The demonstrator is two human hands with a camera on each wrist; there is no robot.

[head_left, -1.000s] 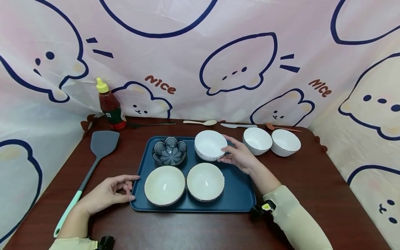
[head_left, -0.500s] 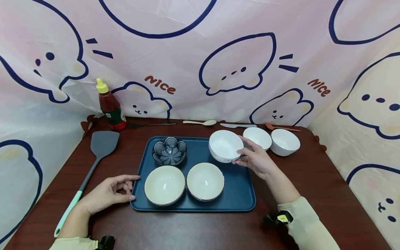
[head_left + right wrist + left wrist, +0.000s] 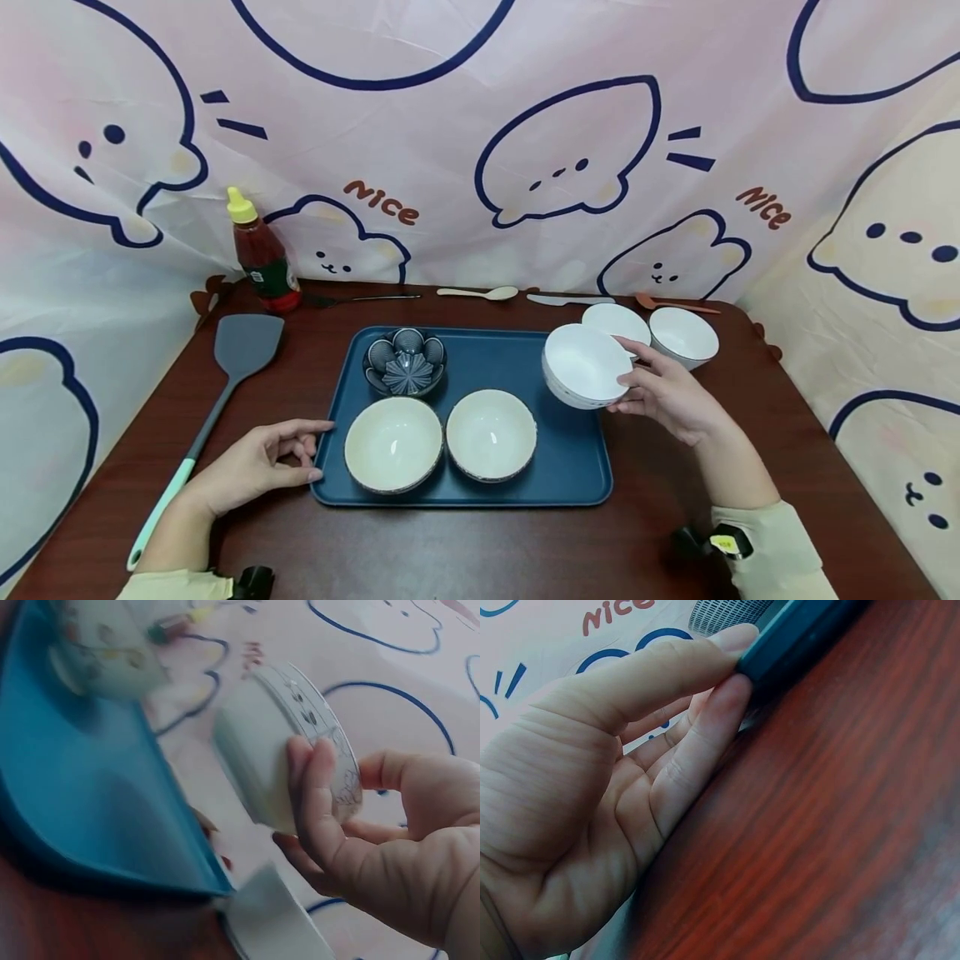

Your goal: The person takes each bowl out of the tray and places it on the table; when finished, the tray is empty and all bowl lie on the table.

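My right hand (image 3: 663, 392) grips a white bowl (image 3: 585, 365) by its rim and holds it tilted in the air over the right edge of the blue tray (image 3: 570, 467). In the right wrist view the fingers (image 3: 315, 802) curl round the white bowl (image 3: 277, 765), thumb on the rim. My left hand (image 3: 258, 462) rests on the table with its fingertips against the tray's left edge (image 3: 795, 641). On the tray sit two cream bowls (image 3: 393, 443) (image 3: 491, 433) in front and a dark flower-shaped bowl (image 3: 405, 364) at the back left.
Two more white bowls (image 3: 617, 321) (image 3: 682, 335) stand on the table right of the tray. A grey spatula (image 3: 225, 367) lies at the left, a sauce bottle (image 3: 258, 254) at the back left. Spoons and a knife (image 3: 558, 299) lie along the back edge.
My right hand has lifted the white bowl from the tray's back right part and carried it rightward, tilting it, to the tray's right edge. The left hand has stayed put.
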